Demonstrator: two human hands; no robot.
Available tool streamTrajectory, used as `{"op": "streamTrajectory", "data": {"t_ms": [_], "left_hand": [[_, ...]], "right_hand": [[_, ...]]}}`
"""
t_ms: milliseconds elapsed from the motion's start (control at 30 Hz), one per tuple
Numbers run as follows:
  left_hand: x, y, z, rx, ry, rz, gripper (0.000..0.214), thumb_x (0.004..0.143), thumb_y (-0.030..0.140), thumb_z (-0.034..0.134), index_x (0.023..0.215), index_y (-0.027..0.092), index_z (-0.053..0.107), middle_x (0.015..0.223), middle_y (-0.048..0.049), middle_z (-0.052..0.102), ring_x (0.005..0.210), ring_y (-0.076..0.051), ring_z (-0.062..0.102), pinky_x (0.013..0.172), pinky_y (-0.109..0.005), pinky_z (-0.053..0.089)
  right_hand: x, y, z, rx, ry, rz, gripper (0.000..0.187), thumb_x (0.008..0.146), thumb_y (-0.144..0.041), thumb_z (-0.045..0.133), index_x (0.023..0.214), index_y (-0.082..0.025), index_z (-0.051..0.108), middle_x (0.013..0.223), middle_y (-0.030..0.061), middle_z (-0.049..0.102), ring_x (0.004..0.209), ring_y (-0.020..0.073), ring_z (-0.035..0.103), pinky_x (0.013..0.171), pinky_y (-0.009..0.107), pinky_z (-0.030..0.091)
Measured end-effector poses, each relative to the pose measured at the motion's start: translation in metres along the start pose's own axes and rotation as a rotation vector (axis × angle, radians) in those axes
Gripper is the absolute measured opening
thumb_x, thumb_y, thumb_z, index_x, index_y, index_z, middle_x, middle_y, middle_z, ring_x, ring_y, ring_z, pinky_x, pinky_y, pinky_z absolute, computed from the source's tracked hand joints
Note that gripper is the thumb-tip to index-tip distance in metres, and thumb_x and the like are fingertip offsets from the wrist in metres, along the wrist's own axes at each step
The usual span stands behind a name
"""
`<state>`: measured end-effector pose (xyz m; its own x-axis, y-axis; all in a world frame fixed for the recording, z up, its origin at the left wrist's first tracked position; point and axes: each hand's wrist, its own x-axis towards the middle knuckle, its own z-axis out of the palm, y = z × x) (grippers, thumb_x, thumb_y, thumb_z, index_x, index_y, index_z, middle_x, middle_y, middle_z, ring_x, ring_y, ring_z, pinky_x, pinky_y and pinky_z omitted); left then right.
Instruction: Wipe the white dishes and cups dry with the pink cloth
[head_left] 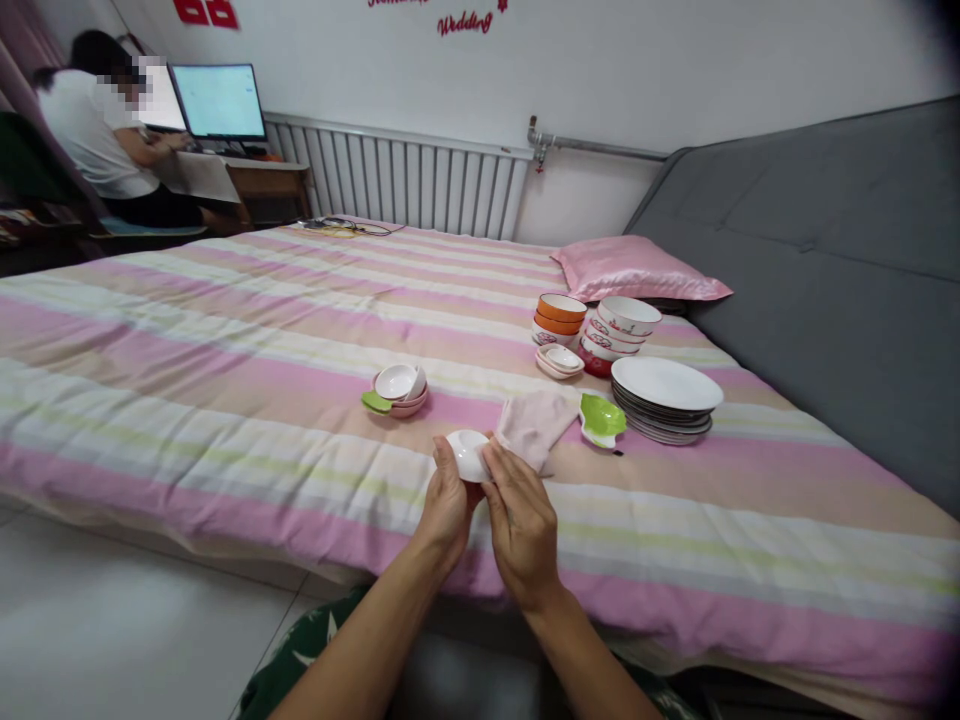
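Between both hands, over the near edge of the bed, is a small white dish (pixel 468 456). My left hand (pixel 448 505) grips its left side with the thumb on the rim. My right hand (pixel 523 520) closes on its right side, fingers laid against it. Just beyond my right hand lies a crumpled pale pink cloth (pixel 536 425). A green leaf-shaped dish (pixel 601 420) rests right of the cloth. To the left sits a little pile of small dishes, with a white dish (pixel 397 381) on top of pink ones (pixel 411 406) and a green piece (pixel 376 402) sticking out.
Farther right stand stacked plates (pixel 667 383), white and red bowls (pixel 628 316), orange bowls (pixel 561 308) and small nested dishes (pixel 560 361). A pink pillow (pixel 637 268) lies by the grey headboard (pixel 817 240). Cables (pixel 345 228) lie on the far bedspread. A person (pixel 112 130) sits at monitors (pixel 219 100).
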<state>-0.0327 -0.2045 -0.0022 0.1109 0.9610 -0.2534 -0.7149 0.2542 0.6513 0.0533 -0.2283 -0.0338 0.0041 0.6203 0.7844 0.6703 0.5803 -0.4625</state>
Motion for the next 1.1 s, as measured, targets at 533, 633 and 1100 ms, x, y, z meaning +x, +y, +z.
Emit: {"op": "streamTrajectory", "data": {"t_ms": [533,633,1100], "left_hand": [[-0.0016,-0.0025,-0.0048,0.152,-0.075,0.102,0.057,0.077,0.052,0.056,0.12,0.016,0.047,0.101,-0.0109,0.066,0.092,-0.02,0.063,0.08,-0.03,0.046],[-0.0031,-0.0014,-0.0045,0.189,-0.074,0.108,0.059,0.077,0.053,0.056,0.127,0.024,0.04,0.099,-0.0057,0.066,0.087,-0.018,0.063,0.075,-0.027,0.047],[-0.0013,-0.0027,-0.0028,0.146,-0.097,0.103,0.047,0.078,0.059,0.048,0.094,0.016,0.058,0.092,-0.0072,0.065,0.092,-0.019,0.06,0.081,-0.025,0.042]], "right_hand": [[0.0026,-0.0033,-0.0016,0.001,0.095,-0.026,0.045,0.088,-0.01,0.047,0.131,-0.024,0.047,0.123,0.0077,0.06,0.117,0.0208,0.053,0.094,0.041,0.049],[0.0033,-0.0047,-0.0018,-0.011,0.107,-0.026,0.044,0.088,-0.01,0.047,0.13,-0.023,0.049,0.121,0.0078,0.061,0.116,0.0209,0.054,0.094,0.041,0.049],[-0.0002,-0.005,-0.001,-0.023,0.032,-0.016,0.042,0.088,-0.013,0.048,0.129,-0.023,0.05,0.126,0.0086,0.057,0.117,0.0214,0.052,0.096,0.043,0.046]]}}
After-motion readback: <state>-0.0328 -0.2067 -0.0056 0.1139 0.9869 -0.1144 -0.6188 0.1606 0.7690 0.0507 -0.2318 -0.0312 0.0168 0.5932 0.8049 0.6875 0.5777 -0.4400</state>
